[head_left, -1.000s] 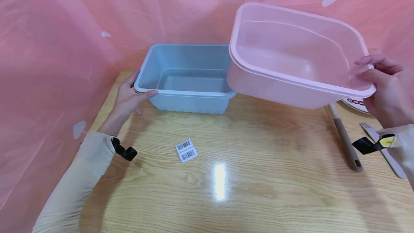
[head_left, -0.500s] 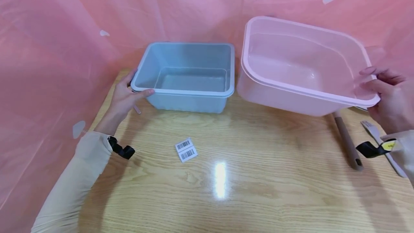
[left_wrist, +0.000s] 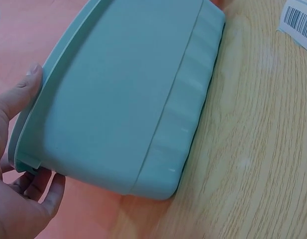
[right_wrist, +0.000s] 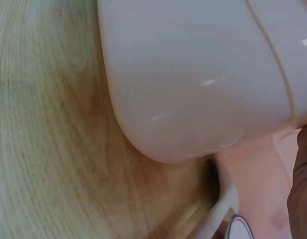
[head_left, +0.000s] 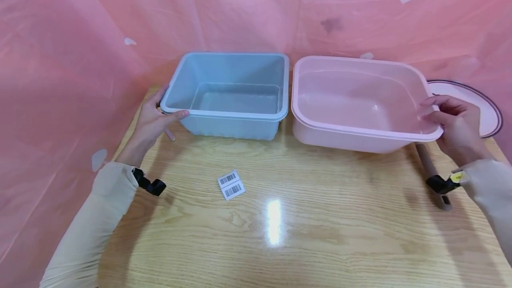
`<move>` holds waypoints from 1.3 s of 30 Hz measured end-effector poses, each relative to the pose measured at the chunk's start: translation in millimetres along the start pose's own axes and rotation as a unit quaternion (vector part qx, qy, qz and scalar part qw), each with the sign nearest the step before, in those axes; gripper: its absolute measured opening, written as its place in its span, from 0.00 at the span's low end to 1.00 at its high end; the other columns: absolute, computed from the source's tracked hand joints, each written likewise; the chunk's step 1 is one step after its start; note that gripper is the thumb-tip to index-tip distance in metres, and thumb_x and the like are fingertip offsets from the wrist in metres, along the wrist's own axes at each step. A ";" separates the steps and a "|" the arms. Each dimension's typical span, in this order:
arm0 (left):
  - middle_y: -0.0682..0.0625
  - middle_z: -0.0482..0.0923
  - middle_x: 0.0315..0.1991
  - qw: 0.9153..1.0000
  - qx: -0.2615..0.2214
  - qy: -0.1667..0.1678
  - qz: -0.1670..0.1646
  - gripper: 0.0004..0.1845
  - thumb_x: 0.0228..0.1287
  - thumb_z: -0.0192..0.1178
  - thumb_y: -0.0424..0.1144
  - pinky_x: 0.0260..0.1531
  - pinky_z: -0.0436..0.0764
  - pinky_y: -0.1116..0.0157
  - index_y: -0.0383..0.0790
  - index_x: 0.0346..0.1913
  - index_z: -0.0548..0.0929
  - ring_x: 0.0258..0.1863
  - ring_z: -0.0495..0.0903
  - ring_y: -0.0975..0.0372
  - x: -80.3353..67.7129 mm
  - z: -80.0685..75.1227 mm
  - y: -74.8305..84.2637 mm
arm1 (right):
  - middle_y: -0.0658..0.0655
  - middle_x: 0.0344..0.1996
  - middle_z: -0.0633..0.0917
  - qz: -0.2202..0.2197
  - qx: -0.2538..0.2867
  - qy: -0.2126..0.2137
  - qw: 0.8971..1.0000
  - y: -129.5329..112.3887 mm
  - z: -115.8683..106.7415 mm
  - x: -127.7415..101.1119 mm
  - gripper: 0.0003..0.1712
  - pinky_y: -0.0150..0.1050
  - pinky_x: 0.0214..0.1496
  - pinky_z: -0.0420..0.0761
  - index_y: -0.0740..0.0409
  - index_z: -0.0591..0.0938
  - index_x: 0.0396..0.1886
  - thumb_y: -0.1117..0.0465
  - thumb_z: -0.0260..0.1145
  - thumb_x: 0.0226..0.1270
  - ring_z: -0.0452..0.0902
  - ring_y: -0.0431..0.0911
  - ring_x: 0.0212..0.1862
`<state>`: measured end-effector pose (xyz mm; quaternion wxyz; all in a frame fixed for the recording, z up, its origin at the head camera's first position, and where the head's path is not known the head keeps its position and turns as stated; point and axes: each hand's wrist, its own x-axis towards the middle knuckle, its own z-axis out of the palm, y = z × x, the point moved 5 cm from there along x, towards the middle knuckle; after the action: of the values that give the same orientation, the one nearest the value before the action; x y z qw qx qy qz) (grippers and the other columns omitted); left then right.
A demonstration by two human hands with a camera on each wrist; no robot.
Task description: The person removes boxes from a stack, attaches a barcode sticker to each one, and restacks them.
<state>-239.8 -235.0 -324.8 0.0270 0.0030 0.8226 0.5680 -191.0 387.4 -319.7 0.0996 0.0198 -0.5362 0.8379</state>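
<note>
Evidently for steadiness, I have the left hand (head_left: 152, 120) gripping the blue tub (head_left: 236, 126) by its rim near the far left corner of the table (head_left: 320, 217); the right hand (head_left: 459, 126) pinches the pink tub (head_left: 348, 140) along the far edge, perhaps aligning it.

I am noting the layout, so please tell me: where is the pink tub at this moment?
In the head view, the pink tub is just right of the blue tub; the right hand grips its right end.

Left hand (head_left: 151, 118) grips, thumb (left_wrist: 24, 92) apart from curled fingers (left_wrist: 54, 193); right hand (head_left: 460, 126) grips too; forearms (head_left: 90, 221) reach forward, wide apart.
</note>
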 end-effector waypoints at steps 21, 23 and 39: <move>0.43 0.63 0.68 0.999 -0.021 -0.002 0.027 0.48 0.55 0.72 0.40 0.12 0.81 0.57 0.59 0.75 0.55 0.61 0.70 0.49 -2.7 2.6 0.2 | 0.59 0.28 0.83 0.000 -0.030 -0.013 0.999 12.3 -3.0 -0.3 0.21 0.33 0.27 0.85 0.75 0.83 0.36 0.91 0.47 0.55 0.83 0.44 0.29; 0.44 0.63 0.68 1.000 -0.014 -0.002 0.023 0.49 0.55 0.72 0.41 0.12 0.81 0.58 0.60 0.75 0.54 0.61 0.69 0.50 -2.7 3.4 0.5 | 0.58 0.27 0.82 0.008 -0.040 -0.007 0.999 11.4 -4.0 0.4 0.20 0.32 0.28 0.85 0.73 0.83 0.38 0.89 0.49 0.57 0.83 0.43 0.30; 0.44 0.64 0.67 1.000 0.023 0.004 0.011 0.50 0.53 0.73 0.47 0.11 0.80 0.59 0.64 0.75 0.53 0.54 0.73 0.53 -4.5 3.6 0.0 | 0.37 0.32 0.80 0.108 -0.407 0.027 0.906 2.7 -8.3 -1.4 0.20 0.28 0.20 0.76 0.45 0.79 0.58 0.56 0.66 0.65 0.76 0.33 0.25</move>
<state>-235.2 -231.7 -326.0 0.0172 0.0108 0.8357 0.5489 -189.6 393.6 -325.8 0.0223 -0.1036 -0.8269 0.5523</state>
